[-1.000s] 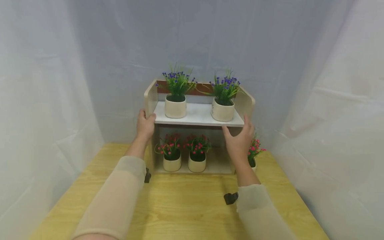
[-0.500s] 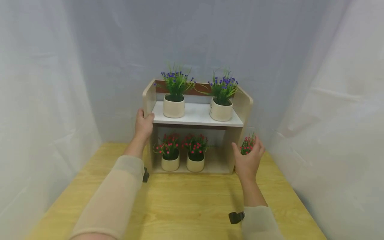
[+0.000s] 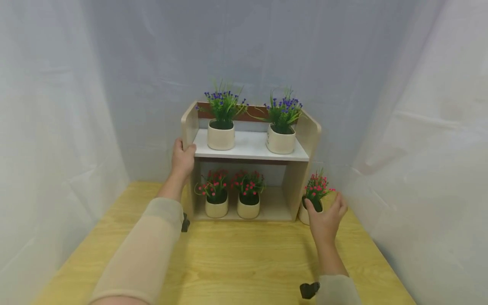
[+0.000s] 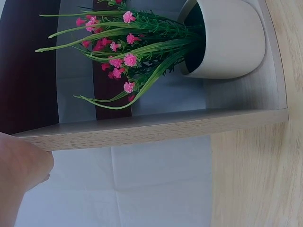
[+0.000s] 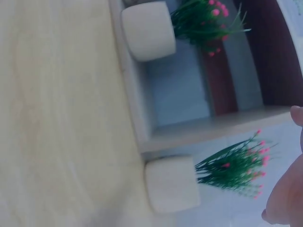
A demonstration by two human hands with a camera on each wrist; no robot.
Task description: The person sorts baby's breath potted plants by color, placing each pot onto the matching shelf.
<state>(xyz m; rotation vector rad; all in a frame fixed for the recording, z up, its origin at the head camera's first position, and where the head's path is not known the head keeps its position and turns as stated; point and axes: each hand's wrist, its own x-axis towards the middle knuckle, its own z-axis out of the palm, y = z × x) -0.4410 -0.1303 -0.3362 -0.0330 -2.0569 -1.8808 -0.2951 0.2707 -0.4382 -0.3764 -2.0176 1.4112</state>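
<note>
My left hand (image 3: 182,162) grips the left side panel (image 3: 189,127) of a two-tier wooden shelf, thumb at the front edge by the white upper board. In the left wrist view its knuckles show against that panel's outer face. A potted plant with pink flowers (image 3: 317,186) stands on the table just outside the shelf's right panel (image 3: 305,169). Beside this plant is my right hand (image 3: 325,218), thumb and fingers spread apart, thumb overlapping the cream pot (image 5: 173,184) in the head view. Part of that pot is hidden behind the hand.
Two purple-flowered pots, a left one (image 3: 221,137) and a right one (image 3: 281,142), stand on the upper board. Below, two pink-flowered pots (image 3: 216,209) stand left of centre. The wooden table (image 3: 236,254) is surrounded by pale curtains (image 3: 244,51).
My right hand has left the shelf's right panel and moved down and right to the potted plant beside it. The left hand keeps its grip; the shelf appears slightly further left.
</note>
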